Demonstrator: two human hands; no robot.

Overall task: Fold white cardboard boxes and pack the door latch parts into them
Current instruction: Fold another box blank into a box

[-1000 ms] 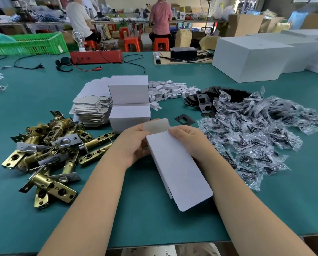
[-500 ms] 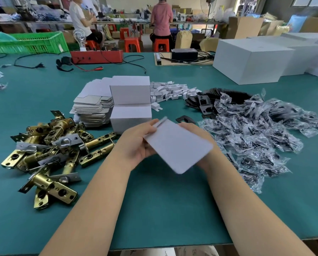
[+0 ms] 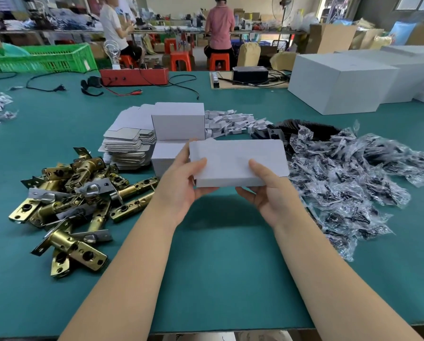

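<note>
I hold a white cardboard box above the green table, its long side lying left to right. My left hand grips its left end, thumb on top and fingers beneath. My right hand grips the right part the same way. A pile of brass door latches lies to the left. Clear bags of small dark parts are heaped on the right. Two folded white boxes stand stacked behind my hands, beside a stack of flat box blanks.
Small white card pieces and black plates lie behind the box. Large white cartons stand at the back right, a red device with cables and a green crate at the back. Two people sit at far benches.
The white box has been turned from pointing toward me to lying crosswise. Both hands shifted their grip to its two ends and lifted it slightly.
</note>
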